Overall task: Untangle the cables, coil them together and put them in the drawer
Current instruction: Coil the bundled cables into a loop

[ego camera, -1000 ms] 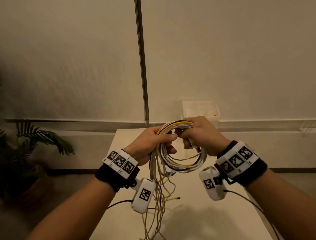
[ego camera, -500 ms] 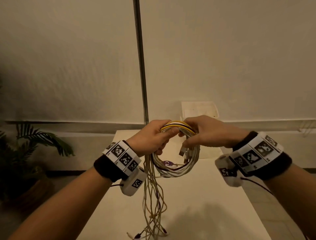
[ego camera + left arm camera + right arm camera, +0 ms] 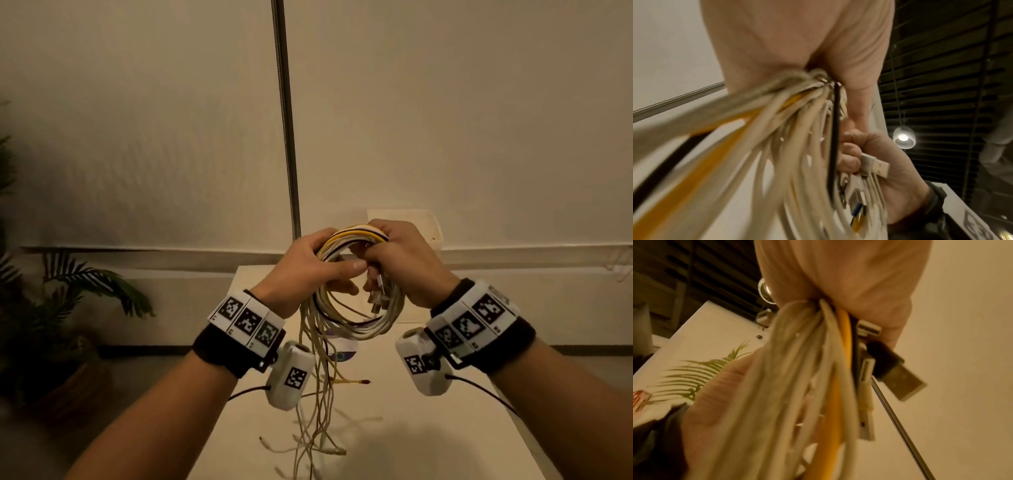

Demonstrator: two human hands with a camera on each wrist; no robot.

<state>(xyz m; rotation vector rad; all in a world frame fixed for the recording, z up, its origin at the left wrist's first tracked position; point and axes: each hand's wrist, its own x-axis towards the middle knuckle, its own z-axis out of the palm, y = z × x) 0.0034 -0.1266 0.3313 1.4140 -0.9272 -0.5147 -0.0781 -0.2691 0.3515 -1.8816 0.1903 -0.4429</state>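
both hands hold the cable coil above the desk

the cables (image 3: 356,301) are wound into a loop held up in the air over the white desk (image 3: 394,428), between the two hands. most strands are white, with a yellow one and a dark one running across the top of the loop.

the left hand (image 3: 305,270) has its grip closed round the left side of the coil, thumb laid across the front of the strands. the right hand (image 3: 404,263) has its grip closed on the right side of the loop, fingers curled over the top. in the right wrist view a dark usb plug (image 3: 898,378) and a white connector stick out beside the fingers; the left wrist view shows a silver usb plug (image 3: 877,165) held in the right hand (image 3: 875,162).

loose cable ends (image 3: 318,411) hang down from under the left hand, and their tips lie on the desk surface.

a pale container (image 3: 428,222) sits at the far end of the desk, behind the right hand. a potted plant (image 3: 68,301) stands on the floor to the left.
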